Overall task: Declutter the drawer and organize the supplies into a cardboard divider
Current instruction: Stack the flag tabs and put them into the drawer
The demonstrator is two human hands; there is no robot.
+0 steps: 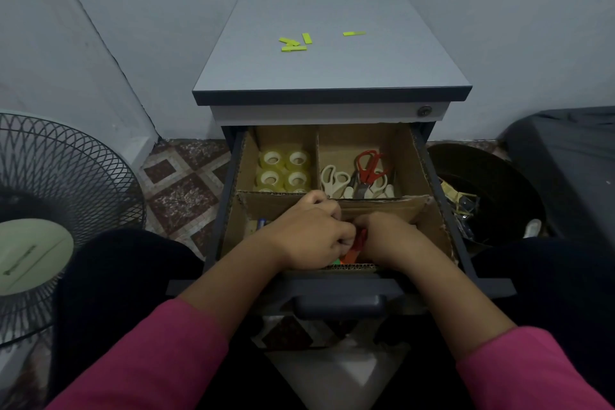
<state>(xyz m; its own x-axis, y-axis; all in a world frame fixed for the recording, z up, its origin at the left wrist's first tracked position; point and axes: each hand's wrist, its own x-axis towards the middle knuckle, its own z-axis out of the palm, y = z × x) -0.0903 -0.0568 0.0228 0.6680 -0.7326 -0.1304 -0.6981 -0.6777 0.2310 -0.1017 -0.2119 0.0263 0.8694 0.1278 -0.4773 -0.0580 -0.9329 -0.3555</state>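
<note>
Open drawer (342,286) of a pedestal cabinet (329,53), lined with the cardboard divider (416,163). Behind the divider's cross wall: tape rolls (284,170) in the left rear compartment, scissors (359,176) in the right rear. In front of that wall, the left hand (307,236) and right hand (387,238) meet with fingers curled around small orange-red items (356,248) (what exactly each holds cannot be told). Risk, as a judgement: the cross wall already bows beneath the knuckles; further pressure could buckle it and let compartments mix. Yellow-green strips (294,43) lie on the cabinet top. Patterned floor tiles (179,190) and a fan (50,220) sit left of the cabinet, a dark bin (482,190) right.
</note>
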